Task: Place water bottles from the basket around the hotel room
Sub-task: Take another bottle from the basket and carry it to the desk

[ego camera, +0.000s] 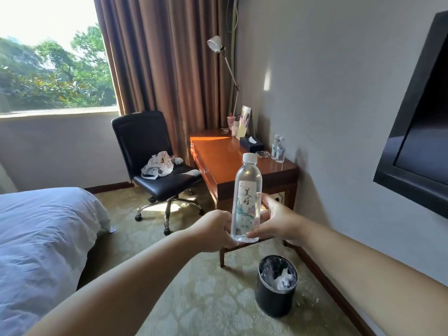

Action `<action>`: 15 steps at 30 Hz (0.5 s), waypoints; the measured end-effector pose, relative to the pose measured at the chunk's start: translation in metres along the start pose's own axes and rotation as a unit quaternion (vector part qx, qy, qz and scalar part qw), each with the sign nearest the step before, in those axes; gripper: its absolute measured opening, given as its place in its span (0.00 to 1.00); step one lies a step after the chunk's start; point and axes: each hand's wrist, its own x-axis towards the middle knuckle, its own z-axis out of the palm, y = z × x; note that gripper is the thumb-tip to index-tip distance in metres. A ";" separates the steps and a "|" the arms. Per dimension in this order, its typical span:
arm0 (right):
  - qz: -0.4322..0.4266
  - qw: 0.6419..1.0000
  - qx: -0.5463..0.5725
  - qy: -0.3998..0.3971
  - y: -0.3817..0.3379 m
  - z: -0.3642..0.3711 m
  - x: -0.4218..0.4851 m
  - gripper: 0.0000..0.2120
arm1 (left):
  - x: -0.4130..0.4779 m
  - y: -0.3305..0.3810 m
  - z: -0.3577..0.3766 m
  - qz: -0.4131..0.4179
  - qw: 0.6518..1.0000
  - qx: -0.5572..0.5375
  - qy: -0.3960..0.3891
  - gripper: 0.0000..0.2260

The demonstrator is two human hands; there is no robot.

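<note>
I hold one clear water bottle with a white cap and a printed label upright in front of me, above the carpet. My left hand grips its base from the left. My right hand clasps its lower half from the right. Two more water bottles stand together on the far right of the wooden desk, next to the wall. No basket is in view.
On the desk are a black tissue box, a glass ashtray, a cup and a lamp. A black office chair with cloth on it stands left of the desk. A black bin sits on the floor, a bed lies left, and a TV hangs right.
</note>
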 end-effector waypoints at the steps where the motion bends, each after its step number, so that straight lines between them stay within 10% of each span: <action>1: 0.002 1.000 -0.001 0.007 -0.004 0.000 0.021 0.56 | 0.017 -0.012 -0.013 0.000 1.000 0.001 -0.004 0.16; 15: 0.016 0.990 0.021 0.137 -0.010 -0.050 0.224 0.51 | 0.232 -0.091 -0.097 0.035 0.998 0.045 -0.008 0.15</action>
